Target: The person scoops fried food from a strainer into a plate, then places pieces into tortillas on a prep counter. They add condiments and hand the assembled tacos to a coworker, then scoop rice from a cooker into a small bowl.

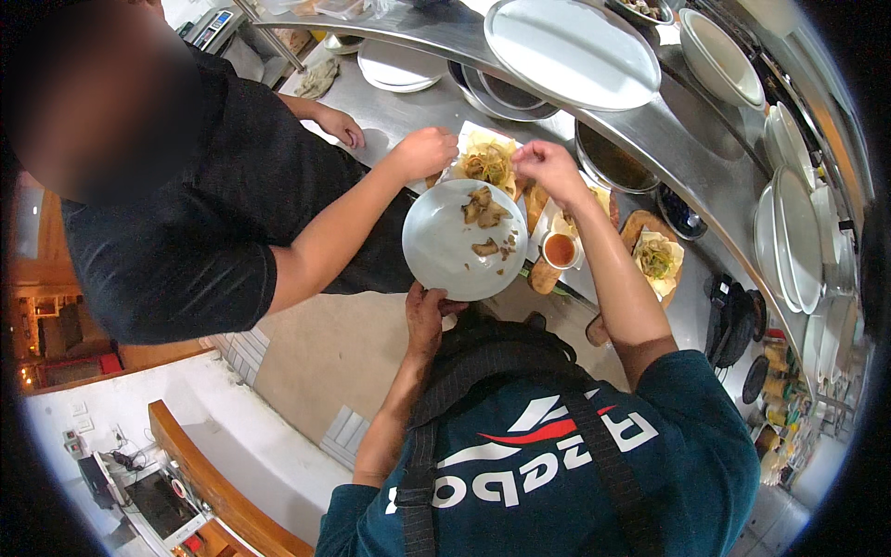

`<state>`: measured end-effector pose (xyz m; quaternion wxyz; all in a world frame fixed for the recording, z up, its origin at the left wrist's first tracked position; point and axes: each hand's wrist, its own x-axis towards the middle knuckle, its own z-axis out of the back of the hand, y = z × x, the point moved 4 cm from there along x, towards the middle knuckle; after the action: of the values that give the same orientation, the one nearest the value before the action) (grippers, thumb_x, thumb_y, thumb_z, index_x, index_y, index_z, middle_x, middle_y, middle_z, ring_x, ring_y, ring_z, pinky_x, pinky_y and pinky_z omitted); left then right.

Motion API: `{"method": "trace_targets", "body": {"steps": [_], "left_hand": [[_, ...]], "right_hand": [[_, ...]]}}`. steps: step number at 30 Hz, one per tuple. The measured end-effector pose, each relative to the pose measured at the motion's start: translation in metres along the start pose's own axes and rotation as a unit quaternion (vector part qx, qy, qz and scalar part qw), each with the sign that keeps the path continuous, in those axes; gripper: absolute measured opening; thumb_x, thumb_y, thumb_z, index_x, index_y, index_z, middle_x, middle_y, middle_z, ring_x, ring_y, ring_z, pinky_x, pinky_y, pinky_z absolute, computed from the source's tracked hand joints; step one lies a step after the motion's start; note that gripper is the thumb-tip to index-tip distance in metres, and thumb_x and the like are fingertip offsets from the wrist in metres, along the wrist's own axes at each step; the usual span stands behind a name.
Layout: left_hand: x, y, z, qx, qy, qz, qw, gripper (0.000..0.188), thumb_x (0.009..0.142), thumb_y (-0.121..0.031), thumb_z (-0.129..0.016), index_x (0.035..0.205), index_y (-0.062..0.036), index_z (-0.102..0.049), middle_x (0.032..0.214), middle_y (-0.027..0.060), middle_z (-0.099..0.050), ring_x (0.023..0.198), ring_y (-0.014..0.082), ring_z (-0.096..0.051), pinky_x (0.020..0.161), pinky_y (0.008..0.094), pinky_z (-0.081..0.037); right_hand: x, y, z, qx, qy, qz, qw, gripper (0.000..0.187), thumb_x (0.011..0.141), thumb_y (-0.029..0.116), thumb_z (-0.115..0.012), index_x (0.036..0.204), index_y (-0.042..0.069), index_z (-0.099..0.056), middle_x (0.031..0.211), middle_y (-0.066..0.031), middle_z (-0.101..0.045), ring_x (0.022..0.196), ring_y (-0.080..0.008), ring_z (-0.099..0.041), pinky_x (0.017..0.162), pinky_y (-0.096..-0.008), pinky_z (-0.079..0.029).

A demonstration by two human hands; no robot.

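Note:
My left hand grips the near rim of a round white plate. On the plate lie browned cooked pieces and small crumbs. Beyond it, my right hand has its fingers pinched together at the right edge of a paper-lined food portion with a shredded topping; whatever they hold is too small to make out. A small white cup of orange-red sauce stands right of the plate. Farther right, a similar portion sits on paper on a wooden board.
A co-worker in black stands at the left, one hand beside the same food portion and the other over the steel counter. A raised steel shelf carries an oval white plate. White dishes are stacked at the right.

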<state>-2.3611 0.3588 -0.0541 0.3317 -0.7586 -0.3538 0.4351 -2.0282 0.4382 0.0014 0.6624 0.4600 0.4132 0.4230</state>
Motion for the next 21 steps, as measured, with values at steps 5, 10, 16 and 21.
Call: {"method": "trace_targets", "body": {"steps": [5,10,16,21], "left_hand": [[0.01,-0.003,0.013,0.012,-0.011,0.012,1.0,0.041,0.087,-0.006,-0.051,0.126,0.0083,-0.049,0.11,0.0187,-0.065,0.09,0.0302,-0.071,0.075,0.0413,-0.066],[0.025,-0.007,0.022,0.028,0.014,0.034,0.999,0.042,0.087,-0.005,-0.052,0.126,0.0086,-0.049,0.11,0.0192,-0.065,0.089,0.0311,-0.071,0.073,0.0416,-0.066],[0.036,-0.019,0.022,0.036,0.031,0.02,0.999,0.045,0.085,-0.008,-0.051,0.127,0.0092,-0.048,0.103,0.0228,-0.068,0.079,0.0328,-0.073,0.072,0.0414,-0.065],[0.037,-0.021,0.028,0.023,0.029,0.046,0.998,0.041,0.087,-0.004,-0.052,0.125,0.0094,-0.051,0.11,0.0211,-0.067,0.085,0.0303,-0.072,0.069,0.0386,-0.065]], "right_hand": [[0.034,0.019,-0.015,-0.357,-0.064,0.028,0.932,0.019,0.086,0.017,-0.07,0.102,0.007,-0.075,0.096,-0.0162,-0.074,0.091,-0.0303,-0.07,0.086,-0.0386,-0.055],[0.001,0.03,-0.05,-0.385,0.081,0.091,0.915,0.026,0.087,0.013,-0.064,0.11,0.01,-0.075,0.104,-0.0169,-0.07,0.104,-0.0349,-0.066,0.098,-0.0506,-0.049],[-0.014,0.021,-0.069,-0.462,0.047,0.168,0.87,0.018,0.084,0.012,-0.069,0.102,0.009,-0.071,0.101,-0.0136,-0.065,0.097,-0.0322,-0.064,0.085,-0.0442,-0.053],[0.007,0.008,-0.027,-0.29,-0.068,0.032,0.954,0.014,0.086,0.012,-0.069,0.096,0.003,-0.067,0.093,-0.0161,-0.07,0.086,-0.0293,-0.069,0.08,-0.0408,-0.054]]}}
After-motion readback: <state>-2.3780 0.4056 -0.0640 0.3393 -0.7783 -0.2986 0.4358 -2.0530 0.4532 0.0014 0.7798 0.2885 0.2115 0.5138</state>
